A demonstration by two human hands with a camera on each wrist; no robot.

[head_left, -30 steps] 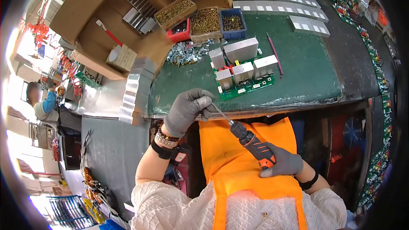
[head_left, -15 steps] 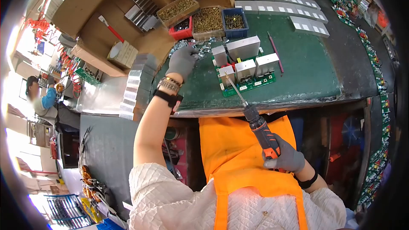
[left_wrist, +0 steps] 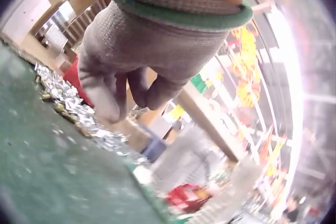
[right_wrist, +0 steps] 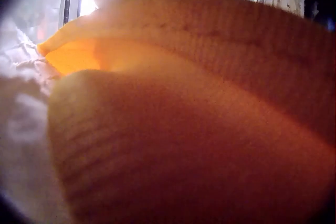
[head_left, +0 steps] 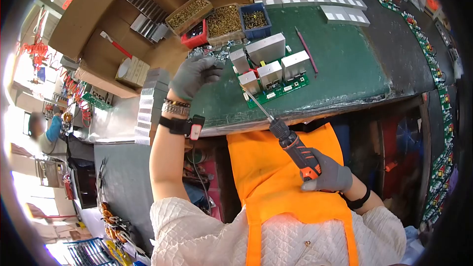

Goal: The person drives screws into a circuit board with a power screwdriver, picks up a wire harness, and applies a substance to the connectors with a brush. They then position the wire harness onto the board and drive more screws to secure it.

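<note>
Screwdriver [head_left: 294, 151] shows in 1 view: head.

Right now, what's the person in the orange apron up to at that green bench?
Their gloved right hand grips a powered screwdriver, its bit pointing toward a circuit board carrying metal blocks. The gloved left hand, fingers bent, is near a pile of small metal pieces; whether it holds one is unclear. The board lies on the green worktop.
</note>
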